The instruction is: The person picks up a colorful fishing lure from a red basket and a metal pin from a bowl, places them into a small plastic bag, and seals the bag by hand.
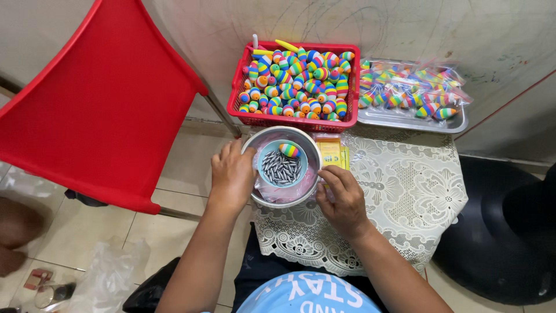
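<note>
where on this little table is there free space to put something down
The lace cloth is bare right of the metal bowl, below the steel tray. A thinner strip lies in front near the right hand. The back is crowded by the red basket and tray; the left hand holds the bowl.

Left hand grips the steel bowl at its 9 o'clock rim; right hand rests at the bowl's 4 o'clock, fingers touching the rim. Inside the bowl: small blue cup of grey metal weights, one rainbow-striped float on top. Red basket of striped floats at 12 o'clock. Steel tray of bagged floats at 2 o'clock. Red chair at 9 o'clock. White lace cloth underneath.
</note>
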